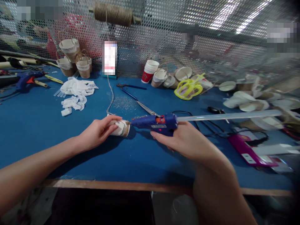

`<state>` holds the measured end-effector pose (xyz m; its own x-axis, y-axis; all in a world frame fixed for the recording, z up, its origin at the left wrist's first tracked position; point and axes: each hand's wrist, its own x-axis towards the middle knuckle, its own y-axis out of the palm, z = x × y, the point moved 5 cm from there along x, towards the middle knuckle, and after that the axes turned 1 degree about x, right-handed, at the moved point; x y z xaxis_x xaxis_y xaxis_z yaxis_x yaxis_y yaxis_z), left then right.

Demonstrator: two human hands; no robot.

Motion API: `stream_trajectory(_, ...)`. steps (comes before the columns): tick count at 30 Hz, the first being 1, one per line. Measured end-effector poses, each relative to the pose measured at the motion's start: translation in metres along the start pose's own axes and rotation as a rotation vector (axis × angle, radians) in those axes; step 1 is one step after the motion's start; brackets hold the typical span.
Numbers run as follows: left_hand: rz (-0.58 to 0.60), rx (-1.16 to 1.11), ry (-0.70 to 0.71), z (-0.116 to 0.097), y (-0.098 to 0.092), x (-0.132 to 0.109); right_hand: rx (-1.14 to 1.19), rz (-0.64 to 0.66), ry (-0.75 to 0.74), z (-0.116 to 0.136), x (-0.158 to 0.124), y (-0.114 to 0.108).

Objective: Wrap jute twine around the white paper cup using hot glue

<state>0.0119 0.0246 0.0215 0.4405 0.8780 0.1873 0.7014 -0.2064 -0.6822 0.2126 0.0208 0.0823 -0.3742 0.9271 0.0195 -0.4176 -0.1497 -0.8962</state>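
Note:
My left hand (103, 129) is closed round a small white paper cup (118, 128) lying on its side, with twine wound round its right end. My right hand (180, 137) grips a blue glue gun (154, 122), and a red light glows on its body. Its nozzle meets the twine-wound end of the cup. From the back of the gun a long clear glue stick (229, 116) sticks out to the right. A strand of twine (111, 93) runs from the cup up toward a spool (113, 14) above.
Pliers (131, 89) and scissors (146, 107) lie behind the glue gun. White fabric scraps (76, 87) rest at left, near finished cup baskets (84, 67). A lit phone (109, 57) stands against the mesh. At right are a magenta power strip (252, 151), cables and more cups.

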Motion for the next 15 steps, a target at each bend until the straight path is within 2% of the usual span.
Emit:
stream_trajectory(6,-0.007,0.000,0.011,0.0016,0.0012,0.0004,-0.027,0.045,-0.038,0.0039,-0.0006,-0.0016)
stream_trajectory(11,0.010,0.009,0.003,-0.0002,0.0006,0.0001,0.050,0.018,0.014,0.0028,0.0000,-0.0007)
stream_trajectory(15,0.011,0.014,0.014,-0.0017,0.0001,-0.0001,0.015,0.024,0.024,0.0021,-0.0006,-0.0006)
